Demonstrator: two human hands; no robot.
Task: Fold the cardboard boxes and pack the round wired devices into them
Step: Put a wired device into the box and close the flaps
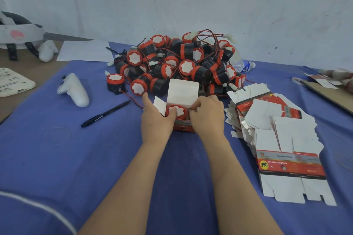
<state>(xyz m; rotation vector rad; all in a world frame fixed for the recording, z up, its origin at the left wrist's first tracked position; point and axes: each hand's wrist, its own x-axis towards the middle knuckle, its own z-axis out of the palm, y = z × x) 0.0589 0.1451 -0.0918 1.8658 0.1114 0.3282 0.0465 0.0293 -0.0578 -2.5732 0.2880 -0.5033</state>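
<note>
Soft even light, edges (perhaps) warped

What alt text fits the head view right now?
Two hands hold an open box with a round device inside, top flap up: left hand pressing the device, right hand pinching the box edge. Device pile behind, flat boxes at right.

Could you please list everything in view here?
box: one, white and red, open, centre
device: one, red and white, inside the box
pile of devices: many, black and red, wired, behind the box
flat boxes: stack, white and red, right
pen: one, black, left of box
controller: one, white, left
bottle: one, clear, behind pile
paper: one sheet, white, far left
cloth: one, blue, under these things
left hand: one, grips box's left side
right hand: one, fingers pinch box's right edge
</note>
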